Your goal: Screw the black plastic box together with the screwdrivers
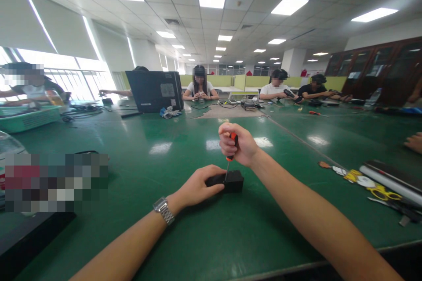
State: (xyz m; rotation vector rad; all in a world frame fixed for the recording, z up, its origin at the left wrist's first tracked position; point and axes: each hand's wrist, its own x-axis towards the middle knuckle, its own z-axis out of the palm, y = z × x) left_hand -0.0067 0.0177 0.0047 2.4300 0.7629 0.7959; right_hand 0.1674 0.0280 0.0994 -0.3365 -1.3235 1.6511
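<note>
In the head view, my right hand [238, 142] is closed around the orange and black handle of a screwdriver [227, 167]. The shaft points down, and its tip meets the top of a small black box [234, 181] on the green table. From the left, my left hand [199, 185] grips this box, thumb along the near side and fingers over the far side. Part of the box is hidden under that hand. What the tip rests on is too small to make out.
A green table [184, 241] spreads around me. At right lie yellow-handled scissors [384, 193] beside a silver and black long object [392, 182]. A black computer case [154, 91], gloves [170, 112] and a green basket [29, 118] stand farther off. Several people sit across the table.
</note>
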